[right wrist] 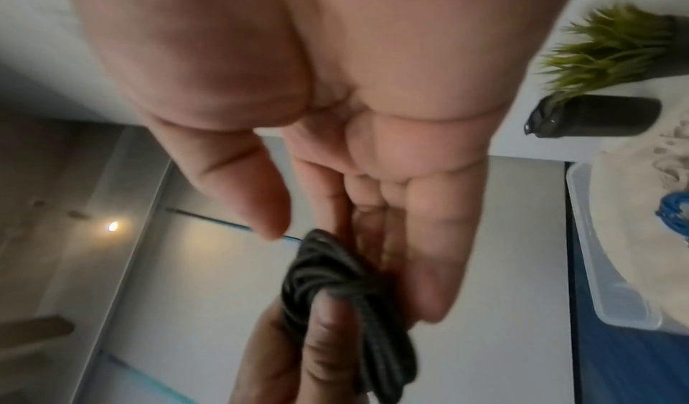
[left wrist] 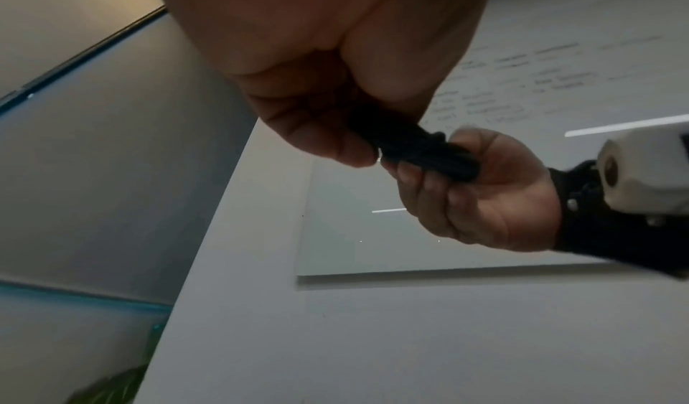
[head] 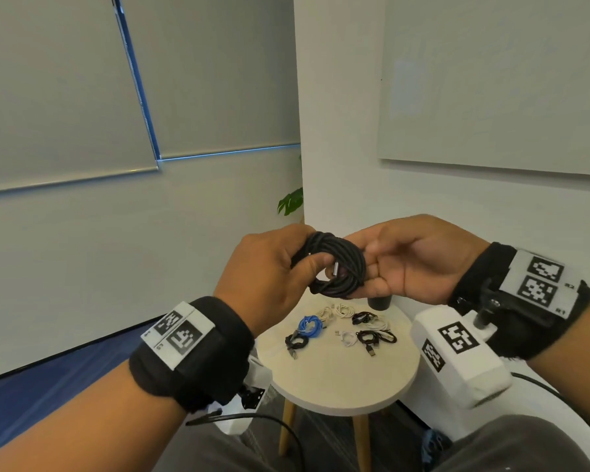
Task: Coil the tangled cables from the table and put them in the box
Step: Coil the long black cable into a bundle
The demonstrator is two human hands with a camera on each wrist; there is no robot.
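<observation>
Black cable [head: 338, 267] is up in the air between both my hands, well above the bench [head: 341, 379], already wound into a tight ring of several turns.

Left hand [head: 269, 270]: fingers curled round the left side of the ring, thumb pressing over the strands. That clamp is what keeps the turns from springing apart. Metal plug tip [head: 335, 268] sticks up inside the ring right by my thumb, so I judge this is the tail-end step: tuck or wrap the last bit so the coil locks.

Right hand [head: 413, 264]: palm toward me, fingers lying against the right side of the ring from behind, thumb lifted off the strands. In the right wrist view it reads more as cradling than gripping. Supports the ring so the left hand can work the end.

Held high and close because the plug end is small and I need to see where it goes.

On the bench below: a loose spread of other cables, among them a blue one [head: 310, 324], white ones [head: 348, 338] and black ones [head: 377, 337]. Some look roughly bundled; can't tell how neatly. Dark pot [head: 379, 302] at the back edge.

Clear plastic box [right wrist: 611, 266] shows only in the right wrist view, beside the bench. Can't tell what's in it.

Progress guess: early, most cables not boxed yet. Risk: easing the left clamp before the end is secured lets the ring unspool.
</observation>
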